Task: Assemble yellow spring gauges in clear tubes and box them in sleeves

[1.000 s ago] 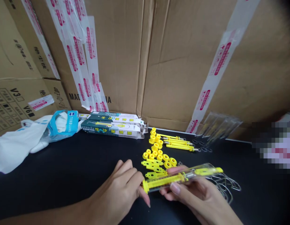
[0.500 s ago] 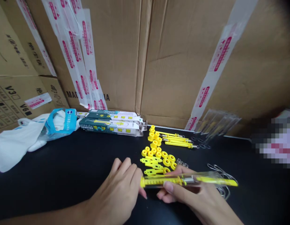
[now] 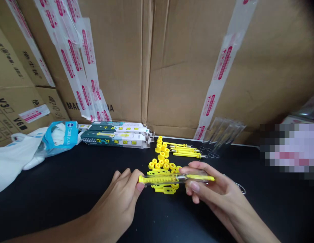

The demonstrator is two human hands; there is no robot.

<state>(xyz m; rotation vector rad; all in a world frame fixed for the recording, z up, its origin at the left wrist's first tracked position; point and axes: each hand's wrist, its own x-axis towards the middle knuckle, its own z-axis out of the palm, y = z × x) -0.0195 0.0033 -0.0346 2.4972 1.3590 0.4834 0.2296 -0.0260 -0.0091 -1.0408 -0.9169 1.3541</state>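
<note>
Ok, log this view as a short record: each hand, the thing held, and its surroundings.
Left hand: gripping the yellow cap
Right hand: gripping the clear tube toward its other end
Inside tube: yellow scaled piece, silvery part
Beyond: yellow collars, yellow rods
Farther left: printed boxes
Surface: black tabletop

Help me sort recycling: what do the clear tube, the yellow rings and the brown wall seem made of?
Clear tube: probably plastic, glossy; its contents show through, though glass can't be ruled out.
Yellow rings: likely plastic, smooth with a slight sheen; the colour is even.
Brown wall: cardboard by its look, matt; its surface is creased and printed.
</note>
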